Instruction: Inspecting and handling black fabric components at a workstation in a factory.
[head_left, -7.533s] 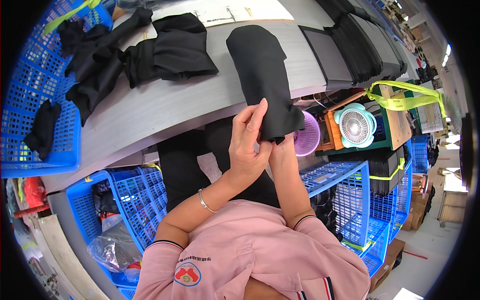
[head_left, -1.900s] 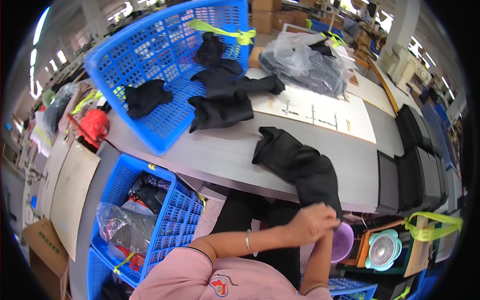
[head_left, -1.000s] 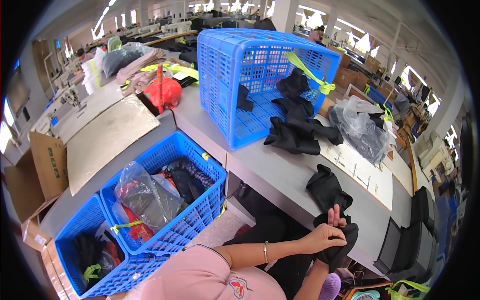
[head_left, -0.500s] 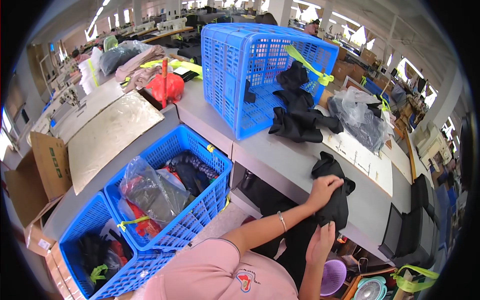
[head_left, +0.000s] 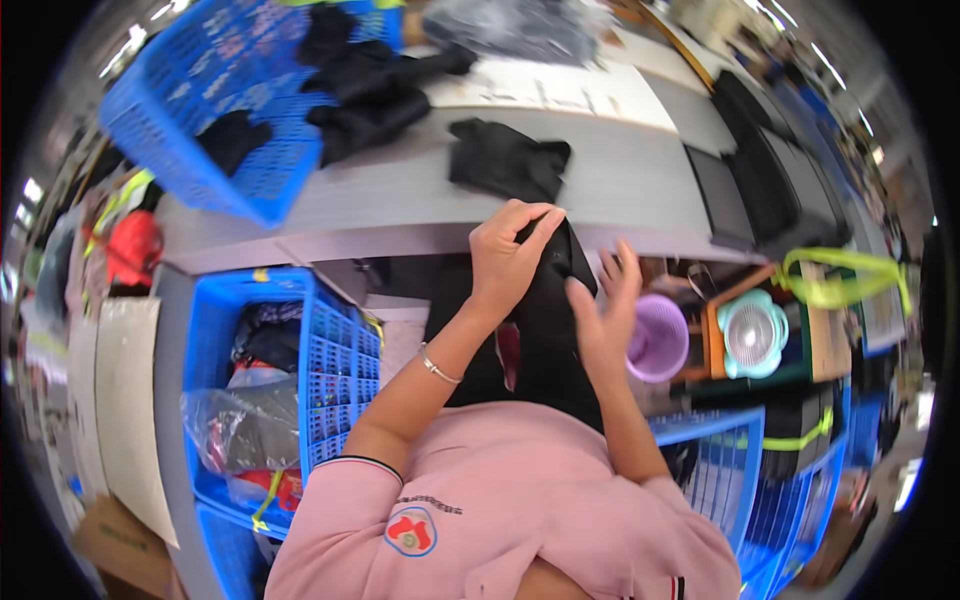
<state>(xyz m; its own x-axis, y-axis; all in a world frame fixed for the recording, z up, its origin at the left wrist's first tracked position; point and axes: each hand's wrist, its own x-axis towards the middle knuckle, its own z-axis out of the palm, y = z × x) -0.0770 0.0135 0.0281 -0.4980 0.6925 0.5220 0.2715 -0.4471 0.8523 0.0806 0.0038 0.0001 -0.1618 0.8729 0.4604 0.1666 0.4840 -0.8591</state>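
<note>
Just off the table's front edge, my left hand (head_left: pixel 512 255) pinches a piece of black fabric (head_left: pixel 566 245) that hangs down over my lap. Its lower end merges with my dark trousers, so its full shape cannot be told. My right hand (head_left: pixel 608 318) is beside it on the right, fingers apart and blurred, holding nothing I can see. On the grey table (head_left: pixel 620 180) beyond both hands lies another folded piece of black fabric (head_left: pixel 508 162). More black pieces (head_left: pixel 375 95) spill from the tipped blue basket (head_left: pixel 185 110) at the far left.
A blue basket (head_left: pixel 342 375) with bagged cloth stands low at my left. To the right are a purple basket (head_left: pixel 658 338), a turquoise fan-like round item (head_left: pixel 752 335) and a blue crate (head_left: pixel 740 470). Black padded pieces (head_left: pixel 775 180) lie at the table's right, and a clear plastic bag (head_left: pixel 510 28) farther back.
The view has swung right and down. Both hands were on black fabric at the table edge; now a piece lies on the table, the left pinches hanging fabric, and the right has come away with fingers spread.
</note>
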